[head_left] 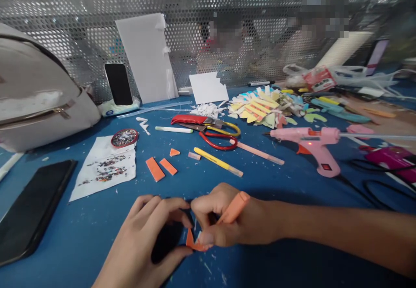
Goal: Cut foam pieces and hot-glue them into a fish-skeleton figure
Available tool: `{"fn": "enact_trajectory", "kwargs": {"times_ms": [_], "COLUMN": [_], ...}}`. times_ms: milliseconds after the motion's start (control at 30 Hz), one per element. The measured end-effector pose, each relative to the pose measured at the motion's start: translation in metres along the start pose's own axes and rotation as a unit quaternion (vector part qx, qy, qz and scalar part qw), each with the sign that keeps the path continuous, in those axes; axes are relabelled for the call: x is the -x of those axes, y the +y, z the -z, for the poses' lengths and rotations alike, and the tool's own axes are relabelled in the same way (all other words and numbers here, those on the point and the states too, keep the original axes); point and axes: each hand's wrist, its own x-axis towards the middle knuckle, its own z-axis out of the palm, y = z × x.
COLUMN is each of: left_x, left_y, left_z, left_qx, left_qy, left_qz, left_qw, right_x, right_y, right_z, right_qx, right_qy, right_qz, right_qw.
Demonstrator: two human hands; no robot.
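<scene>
My left hand [146,231] pinches a small folded orange piece [191,238] against the blue table, with its thumb below and fingertips above. In my right hand [224,218] is an orange marker [235,208], its back end pointing up and to the right. The marker's tip is hidden behind my fingers, close to the orange piece. Just beyond my hands lie two orange strips [155,169] [168,166] and a small orange scrap [174,152]. A yellow marker [217,162] and a small cap [194,155] rest to their right.
A pink glue gun [305,140] lies at the right with its cable. Scissors [217,127], a pile of paper scraps [263,106] and a white pen [173,129] sit farther back. At the left are a dark phone [32,210], a speckled paper [97,179] and a bag [39,93].
</scene>
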Motion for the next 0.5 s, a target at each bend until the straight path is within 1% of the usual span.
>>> {"fn": "enact_trajectory", "kwargs": {"times_ms": [133,233,300,500], "left_x": [0.0003,-0.0001,-0.0006,-0.0002], "left_y": [-0.0005,-0.0004,0.0002,0.0006], "left_z": [0.0000,0.0002,0.0006,0.0008], "left_qx": [-0.007,0.000,0.001,0.004], "left_qy": [0.000,-0.001,0.000,-0.004], "left_qz": [0.003,-0.001,-0.006,0.002], "left_qw": [1.000,1.000,1.000,1.000], "right_x": [-0.0001,-0.0005,-0.0008,-0.0017], "right_y": [0.0008,0.0002,-0.0008,-0.0010], "right_z": [-0.0007,-0.0011,-0.0010,-0.0003], "right_qx": [0.019,0.002,-0.008,-0.004], "right_qy": [0.008,-0.004,0.000,0.000], "right_qz": [-0.003,0.002,0.000,-0.011], "right_qw": [1.000,1.000,1.000,1.000]}}
